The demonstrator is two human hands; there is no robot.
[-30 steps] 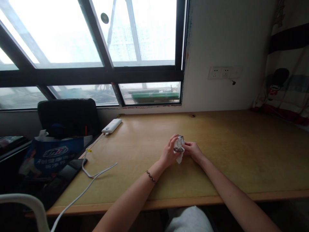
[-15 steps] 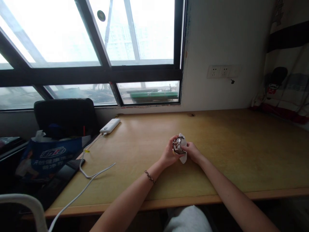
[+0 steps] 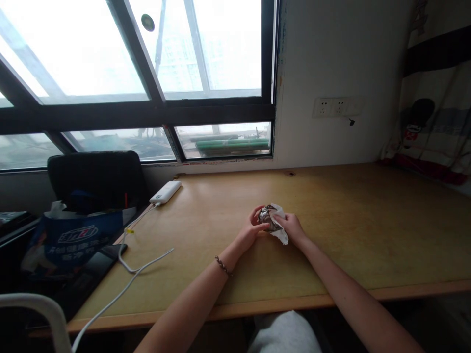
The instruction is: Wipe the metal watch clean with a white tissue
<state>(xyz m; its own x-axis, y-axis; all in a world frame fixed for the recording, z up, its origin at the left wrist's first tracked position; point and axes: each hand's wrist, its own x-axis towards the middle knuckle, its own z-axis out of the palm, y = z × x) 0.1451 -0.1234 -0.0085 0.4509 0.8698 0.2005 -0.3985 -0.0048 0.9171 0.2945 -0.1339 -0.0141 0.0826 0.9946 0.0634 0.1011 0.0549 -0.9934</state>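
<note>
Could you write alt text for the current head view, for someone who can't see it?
A person's left hand holds a small shiny object at a wooden desk while the right hand holds a white tissue against it. To the left, a white device with a cable lies on the desk.

A blue shopping bag (image 3: 106, 236) is carrying white print: an outlined logo (image 3: 78, 234) is blurring beyond sure reading, and beneath it two rows of Chinese characters (image 3: 76, 248) are running, the upper including 健康.
</note>
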